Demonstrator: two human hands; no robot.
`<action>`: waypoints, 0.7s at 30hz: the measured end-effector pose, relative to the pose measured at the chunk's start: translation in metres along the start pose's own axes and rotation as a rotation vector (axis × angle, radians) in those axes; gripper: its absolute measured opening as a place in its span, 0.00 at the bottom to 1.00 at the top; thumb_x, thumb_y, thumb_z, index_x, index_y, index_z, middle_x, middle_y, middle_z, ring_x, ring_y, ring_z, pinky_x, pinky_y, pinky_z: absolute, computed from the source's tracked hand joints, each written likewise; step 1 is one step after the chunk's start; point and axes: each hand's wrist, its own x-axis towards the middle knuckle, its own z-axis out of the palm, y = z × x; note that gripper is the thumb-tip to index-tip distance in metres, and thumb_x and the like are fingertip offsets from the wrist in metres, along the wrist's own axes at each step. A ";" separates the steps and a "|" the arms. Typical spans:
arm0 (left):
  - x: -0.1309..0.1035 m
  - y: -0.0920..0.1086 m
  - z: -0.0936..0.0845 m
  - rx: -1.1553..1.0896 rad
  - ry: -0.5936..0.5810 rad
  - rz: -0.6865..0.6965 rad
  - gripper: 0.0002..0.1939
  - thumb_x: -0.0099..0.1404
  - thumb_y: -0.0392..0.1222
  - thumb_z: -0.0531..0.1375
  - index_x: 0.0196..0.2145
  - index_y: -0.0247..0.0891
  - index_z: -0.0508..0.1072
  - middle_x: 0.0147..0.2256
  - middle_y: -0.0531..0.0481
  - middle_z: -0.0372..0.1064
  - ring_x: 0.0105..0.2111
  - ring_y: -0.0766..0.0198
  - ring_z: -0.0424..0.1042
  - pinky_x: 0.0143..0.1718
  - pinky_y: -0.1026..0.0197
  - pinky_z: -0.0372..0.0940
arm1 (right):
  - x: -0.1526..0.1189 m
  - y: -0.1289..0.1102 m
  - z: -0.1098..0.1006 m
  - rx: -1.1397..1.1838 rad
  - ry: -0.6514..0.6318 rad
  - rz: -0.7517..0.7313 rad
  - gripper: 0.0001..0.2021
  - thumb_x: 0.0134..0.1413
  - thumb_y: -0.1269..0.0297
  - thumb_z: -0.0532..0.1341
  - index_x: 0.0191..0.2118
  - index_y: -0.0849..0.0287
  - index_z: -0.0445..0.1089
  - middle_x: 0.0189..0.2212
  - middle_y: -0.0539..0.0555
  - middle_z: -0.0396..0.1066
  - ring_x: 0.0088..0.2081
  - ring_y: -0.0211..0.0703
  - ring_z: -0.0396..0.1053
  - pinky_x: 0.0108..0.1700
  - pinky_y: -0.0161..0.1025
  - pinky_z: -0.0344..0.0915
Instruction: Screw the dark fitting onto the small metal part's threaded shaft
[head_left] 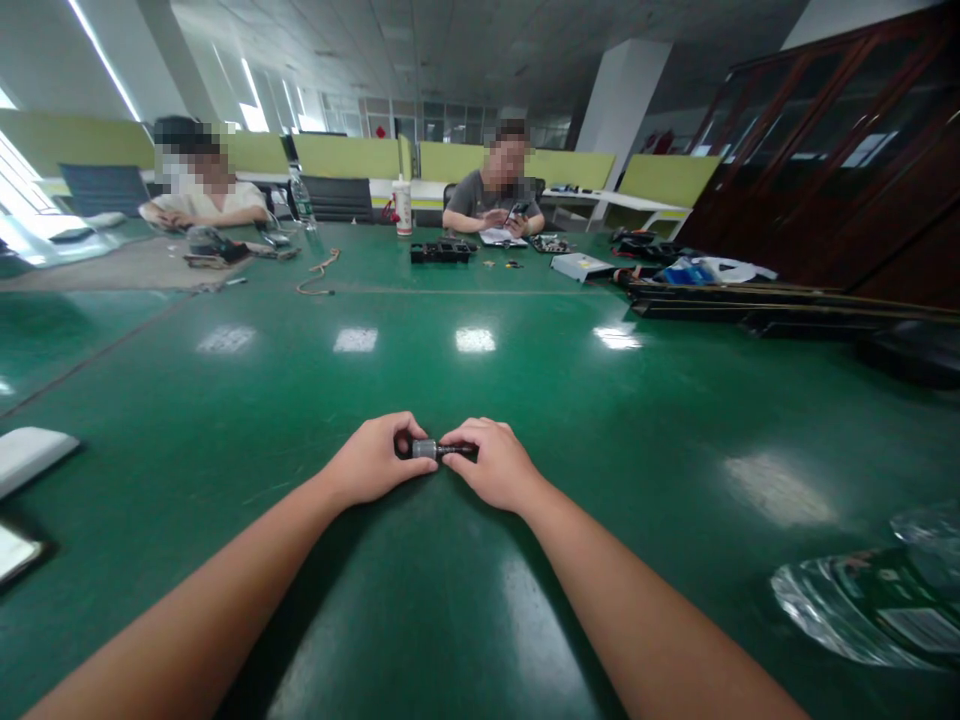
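A small grey and black cylindrical part with a thin dark shaft lies crosswise between my two hands, low over the green table. My left hand has its thumb and fingers closed on the part's thicker left end. The thin shaft on the right is pinched by my right hand. What exactly the part is cannot be made out.
A clear water bottle lies at the lower right; a white object is at the left edge. Across the table sit two people, with a black device, a cord and long dark bars.
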 end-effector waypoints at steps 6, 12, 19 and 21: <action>-0.014 -0.004 0.001 -0.043 0.043 0.037 0.13 0.56 0.48 0.66 0.34 0.38 0.73 0.30 0.52 0.71 0.32 0.61 0.70 0.34 0.61 0.63 | -0.003 -0.004 0.002 -0.006 -0.025 -0.060 0.07 0.55 0.67 0.65 0.41 0.54 0.76 0.38 0.51 0.76 0.41 0.43 0.69 0.46 0.43 0.57; -0.013 -0.008 0.003 -0.002 0.041 0.094 0.13 0.56 0.49 0.66 0.34 0.39 0.73 0.29 0.52 0.71 0.30 0.61 0.70 0.32 0.62 0.62 | -0.002 -0.004 0.001 -0.004 -0.016 -0.062 0.07 0.52 0.68 0.67 0.38 0.54 0.76 0.35 0.50 0.75 0.38 0.42 0.68 0.43 0.41 0.58; -0.012 -0.008 0.003 0.022 0.031 0.074 0.13 0.55 0.50 0.67 0.33 0.39 0.73 0.29 0.52 0.72 0.30 0.61 0.70 0.31 0.62 0.61 | -0.002 -0.003 0.003 0.016 -0.008 -0.054 0.06 0.50 0.68 0.67 0.36 0.55 0.76 0.33 0.49 0.75 0.37 0.41 0.68 0.44 0.41 0.58; -0.012 -0.008 0.003 0.023 0.029 0.074 0.14 0.55 0.51 0.67 0.33 0.39 0.74 0.29 0.52 0.72 0.30 0.61 0.70 0.31 0.62 0.61 | -0.003 -0.004 0.003 0.019 -0.004 -0.055 0.06 0.49 0.67 0.67 0.36 0.55 0.76 0.33 0.49 0.75 0.37 0.41 0.68 0.43 0.41 0.58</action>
